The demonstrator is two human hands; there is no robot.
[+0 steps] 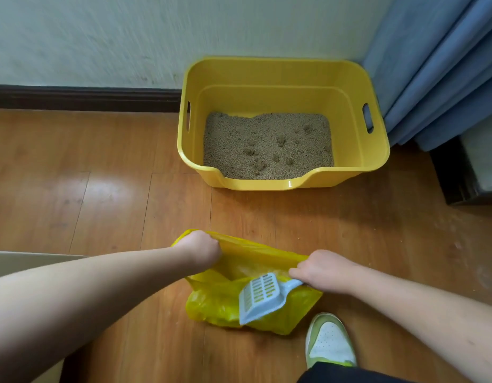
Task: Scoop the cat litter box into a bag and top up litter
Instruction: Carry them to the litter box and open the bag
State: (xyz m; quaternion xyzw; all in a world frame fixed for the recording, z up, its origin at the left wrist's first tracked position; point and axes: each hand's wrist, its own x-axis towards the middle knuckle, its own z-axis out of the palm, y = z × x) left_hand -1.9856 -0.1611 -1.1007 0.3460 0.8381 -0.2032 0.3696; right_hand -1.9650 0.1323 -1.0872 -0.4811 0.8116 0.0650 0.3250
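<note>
sitting on the wooden floor (115,150) against the pale wall (101,37), the yellow litter box (349,87) holds a shallow bed of tan litter (239,139) with several small clumps (280,140) scattered across its middle and right; its lowered front lip faces the person. nearer the camera, well apart from the box, a yellow plastic bag (220,302) lies crumpled on the floor with its mouth pulled open. the left hand (202,248) is curled into a fist round the bag's far-left rim. the right hand (320,269) pinches the bag's right rim and also grips the handle of a pale blue slotted litter scoop (262,298), whose blade rests against the front of the bag, tilted down to the left. a green and white sneaker (329,341) stands just beside the bag at its lower right. blue curtains (438,64) hang to the right of the box, touching its right side, with a dark piece of furniture (457,178) below them.
</note>
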